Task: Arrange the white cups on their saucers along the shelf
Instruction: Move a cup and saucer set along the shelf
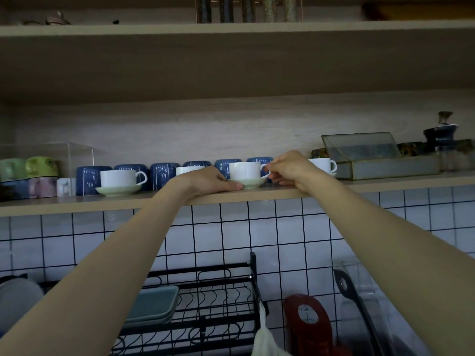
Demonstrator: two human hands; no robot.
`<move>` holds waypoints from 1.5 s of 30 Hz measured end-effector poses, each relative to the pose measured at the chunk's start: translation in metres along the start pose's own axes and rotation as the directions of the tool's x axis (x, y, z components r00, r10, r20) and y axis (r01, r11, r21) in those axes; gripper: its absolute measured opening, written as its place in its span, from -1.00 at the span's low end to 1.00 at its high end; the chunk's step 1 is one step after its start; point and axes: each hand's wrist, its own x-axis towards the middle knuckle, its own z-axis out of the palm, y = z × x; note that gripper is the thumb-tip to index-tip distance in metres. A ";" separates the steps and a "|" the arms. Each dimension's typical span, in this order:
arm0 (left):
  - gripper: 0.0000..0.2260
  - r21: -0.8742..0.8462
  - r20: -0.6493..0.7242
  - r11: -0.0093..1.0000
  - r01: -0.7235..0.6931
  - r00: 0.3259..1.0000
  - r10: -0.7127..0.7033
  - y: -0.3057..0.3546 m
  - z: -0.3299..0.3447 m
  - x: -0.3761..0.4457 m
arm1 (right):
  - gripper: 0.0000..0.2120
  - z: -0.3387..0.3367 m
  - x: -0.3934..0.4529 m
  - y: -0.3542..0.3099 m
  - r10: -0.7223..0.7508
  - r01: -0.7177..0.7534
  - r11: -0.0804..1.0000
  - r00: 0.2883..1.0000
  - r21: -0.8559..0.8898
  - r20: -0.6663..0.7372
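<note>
Several white cups stand along the wooden shelf point(77, 205). The middle white cup point(244, 170) sits on a pale saucer point(250, 183). My right hand point(288, 168) pinches this cup's handle. My left hand point(208, 181) lies on the shelf with its fingers against the saucer's left edge. At the left another white cup point(118, 178) rests on its saucer point(117, 190). A third white cup point(189, 170) shows only its rim behind my left hand. A fourth white cup point(322, 164) stands to the right, partly hidden by my right hand.
A row of blue mugs point(91, 179) lines the shelf behind the cups. Green and pink mugs point(41, 167) stand at far left, a glass-lidded box point(380, 158) and a dark grinder point(440, 132) at right. Below hang a black dish rack point(205, 304) with plates and a red utensil point(307, 319).
</note>
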 end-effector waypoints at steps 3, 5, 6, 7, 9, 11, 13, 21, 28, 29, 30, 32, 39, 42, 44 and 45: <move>-0.40 0.014 -0.002 1.000 0.002 1.000 -0.002 -0.001 0.000 0.000 | -0.83 0.000 -0.001 -0.001 0.000 0.000 1.000 1.000 0.002 0.000; -0.46 0.032 -0.007 0.999 0.003 1.000 -0.003 0.000 0.000 0.000 | -0.82 0.000 -0.001 -0.001 -0.002 0.002 1.000 1.000 -0.009 -0.003; -0.45 0.030 -0.009 1.000 0.004 1.000 -0.004 0.000 0.001 0.000 | -0.81 0.000 -0.001 -0.001 -0.006 0.005 1.000 1.000 -0.017 -0.007; -0.40 0.028 -0.012 1.000 0.004 1.000 -0.004 0.000 0.001 0.001 | -0.80 0.000 0.000 0.000 -0.011 0.011 1.000 1.000 -0.023 -0.011; -0.33 0.040 -0.012 0.999 0.006 1.000 -0.006 0.001 0.001 0.001 | -0.78 0.000 0.001 0.000 -0.028 0.027 0.999 0.999 -0.035 -0.025; -0.34 0.062 -0.013 0.998 0.002 1.000 -0.001 0.001 0.001 0.000 | -0.74 0.000 0.003 0.002 -0.038 0.036 0.998 0.999 -0.048 -0.039; -0.35 0.061 -0.014 0.998 0.002 1.000 -0.001 0.001 0.000 0.000 | -0.74 -0.001 0.004 0.003 -0.044 0.041 0.997 0.998 -0.058 -0.050; -0.27 0.079 -0.025 0.997 0.014 1.000 -0.012 0.001 0.000 0.000 | -0.82 -0.002 0.004 0.005 -0.090 0.083 0.992 0.994 -0.098 -0.062; -0.47 0.067 -0.025 0.998 0.022 0.999 -0.021 0.003 0.000 -0.002 | -0.81 -0.001 0.006 0.006 -0.091 0.082 0.988 0.994 -0.130 -0.063; -0.47 0.064 -0.023 0.998 0.022 1.000 -0.020 0.003 0.000 -0.002 | -0.82 -0.001 0.006 0.006 -0.093 0.085 0.988 0.994 -0.131 -0.061; -0.47 0.061 -0.021 0.998 0.022 1.000 -0.021 0.004 0.000 -0.002 | -0.82 -0.001 0.006 0.006 -0.096 0.088 0.987 0.994 -0.134 -0.059; -0.47 0.058 -0.019 0.998 0.025 1.000 -0.024 0.005 0.000 -0.003 | -0.82 -0.001 0.006 0.006 -0.097 0.088 0.986 0.994 -0.141 -0.058; -0.46 0.024 -0.027 0.999 0.043 0.999 -0.042 0.003 0.001 -0.003 | -0.74 -0.001 0.004 0.006 -0.089 0.078 0.987 0.993 -0.140 -0.074; -0.43 -0.049 -0.067 0.999 0.004 0.998 -0.007 0.005 0.005 -0.003 | -0.78 -0.001 0.004 0.005 -0.084 0.072 0.988 0.993 -0.135 -0.082; -0.56 -0.120 -0.144 0.992 -0.043 0.989 0.025 0.008 0.007 -0.002 | -0.83 -0.003 0.003 0.004 -0.091 0.078 0.987 0.992 -0.144 -0.087; -0.50 -0.132 -0.186 0.990 -0.046 0.982 0.020 0.010 0.007 -0.002 | -0.84 -0.003 0.002 0.003 -0.095 0.082 0.987 0.992 -0.140 -0.087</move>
